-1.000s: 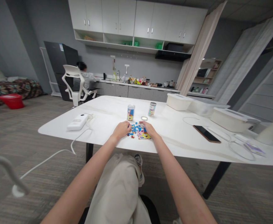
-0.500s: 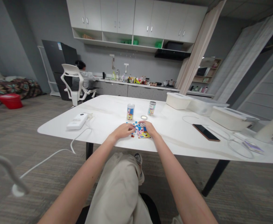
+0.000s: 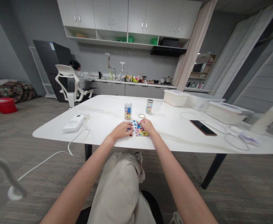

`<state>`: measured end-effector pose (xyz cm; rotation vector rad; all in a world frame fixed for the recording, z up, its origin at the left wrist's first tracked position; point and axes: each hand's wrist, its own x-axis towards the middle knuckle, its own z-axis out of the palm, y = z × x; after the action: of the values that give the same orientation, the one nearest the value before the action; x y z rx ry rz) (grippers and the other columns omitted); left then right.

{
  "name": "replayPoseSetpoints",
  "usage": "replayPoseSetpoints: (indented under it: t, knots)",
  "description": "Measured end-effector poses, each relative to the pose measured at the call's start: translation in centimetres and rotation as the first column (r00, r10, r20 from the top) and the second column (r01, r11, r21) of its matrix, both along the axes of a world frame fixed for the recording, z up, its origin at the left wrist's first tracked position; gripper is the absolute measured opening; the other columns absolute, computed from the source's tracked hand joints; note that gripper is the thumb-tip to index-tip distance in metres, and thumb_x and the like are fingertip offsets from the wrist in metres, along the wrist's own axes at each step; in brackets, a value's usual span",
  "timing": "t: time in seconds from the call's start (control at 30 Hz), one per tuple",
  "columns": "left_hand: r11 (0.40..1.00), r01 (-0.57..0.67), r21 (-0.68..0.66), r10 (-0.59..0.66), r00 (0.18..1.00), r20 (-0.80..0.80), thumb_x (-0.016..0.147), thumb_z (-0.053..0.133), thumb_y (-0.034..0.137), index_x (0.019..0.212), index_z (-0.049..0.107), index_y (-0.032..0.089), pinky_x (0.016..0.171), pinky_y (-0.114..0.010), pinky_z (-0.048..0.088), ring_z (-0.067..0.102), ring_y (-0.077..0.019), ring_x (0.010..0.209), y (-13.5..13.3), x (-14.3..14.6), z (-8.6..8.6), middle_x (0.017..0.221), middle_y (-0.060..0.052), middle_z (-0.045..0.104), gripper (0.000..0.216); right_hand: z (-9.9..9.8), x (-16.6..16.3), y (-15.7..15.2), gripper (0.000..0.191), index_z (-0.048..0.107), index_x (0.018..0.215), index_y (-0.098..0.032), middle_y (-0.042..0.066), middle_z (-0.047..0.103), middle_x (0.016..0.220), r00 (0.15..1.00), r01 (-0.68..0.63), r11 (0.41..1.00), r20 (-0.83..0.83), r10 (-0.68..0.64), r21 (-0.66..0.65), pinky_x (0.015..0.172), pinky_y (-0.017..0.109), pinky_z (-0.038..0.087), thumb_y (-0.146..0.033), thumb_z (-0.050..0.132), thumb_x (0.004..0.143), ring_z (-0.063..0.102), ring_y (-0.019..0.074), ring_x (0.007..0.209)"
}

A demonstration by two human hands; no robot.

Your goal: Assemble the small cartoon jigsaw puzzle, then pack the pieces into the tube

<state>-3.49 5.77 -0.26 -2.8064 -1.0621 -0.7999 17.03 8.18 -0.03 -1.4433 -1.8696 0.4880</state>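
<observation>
A partly joined cartoon jigsaw puzzle point(image 3: 142, 133) lies flat near the table's front edge, with pink and yellow areas showing. Loose blue puzzle pieces point(image 3: 135, 123) are scattered along its far and left sides. My left hand point(image 3: 121, 130) rests left of the puzzle with its fingers curled in over some pieces; what is under the fingertips is hidden. Over the puzzle's upper right part, my right hand point(image 3: 147, 125) has thumb and finger closed on a small blue puzzle piece. Behind the hands stand a clear cartoon-printed can point(image 3: 128, 111) and a second, lidded can point(image 3: 149, 106).
A round lid point(image 3: 141, 116) lies just beyond the puzzle. To the left is a white power bank point(image 3: 73, 123) with a cable. On the right are a phone point(image 3: 203, 127), cables and white storage boxes point(image 3: 176, 98). A person point(image 3: 81, 77) sits at the far counter.
My right hand has lifted its fingers slightly and drawn them together at the puzzle's upper part. My left hand has shifted slightly left relative to the puzzle. The camera view has turned a little.
</observation>
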Motion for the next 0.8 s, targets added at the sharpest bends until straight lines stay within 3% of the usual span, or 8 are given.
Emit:
replayPoseSetpoints:
  t: [0.17,0.27,0.53,0.8]
  knots:
    - [0.999,-0.003,0.035,0.003,1.0,-0.004,0.088,0.052,0.027,0.098,0.073,0.019,0.096,-0.034,0.049,0.066,-0.0218,0.101,0.07,0.06,-0.01,0.106,-0.009,0.072,0.025,0.04,0.01,-0.42,0.025,0.077,0.096,-0.018,0.007,0.068,0.112,0.97,-0.029,0.998,0.241,0.014,0.057,0.092,0.027,0.044,-0.026,0.055,0.085,0.062,0.0193,0.102]
    - [1.0,0.018,0.019,-0.016,0.997,-0.077,0.091,0.049,0.031,0.109,0.071,0.019,0.097,-0.035,0.048,0.064,-0.0228,0.106,-0.02,0.13,0.04,0.115,-0.01,0.068,0.03,0.06,0.13,-0.72,0.032,0.075,0.107,-0.023,0.007,0.064,0.122,0.931,-0.105,0.994,0.355,0.088,0.03,0.097,0.033,0.043,-0.035,0.068,0.078,0.059,0.0237,0.111]
    - [1.0,-0.01,-0.005,0.009,0.984,-0.177,0.094,0.045,0.033,0.126,0.063,0.017,0.103,-0.038,0.043,0.057,-0.0255,0.118,0.26,0.15,-0.11,0.13,-0.013,0.06,0.04,0.11,0.17,-0.87,0.027,0.075,0.103,-0.023,0.008,0.064,0.118,0.936,-0.159,0.987,0.323,0.142,0.027,0.099,0.035,0.041,-0.033,0.069,0.079,0.058,0.0229,0.112]
    - [1.0,0.017,-0.007,-0.017,0.989,-0.144,0.094,0.045,0.032,0.121,0.065,0.019,0.103,-0.036,0.044,0.057,-0.0231,0.115,0.31,0.02,-0.12,0.129,-0.011,0.058,0.036,-0.36,-0.33,-0.88,0.021,0.072,0.099,-0.021,0.007,0.064,0.115,0.93,-0.177,0.981,0.341,0.139,0.081,0.097,0.034,0.042,-0.023,0.064,0.08,0.058,0.0211,0.109]
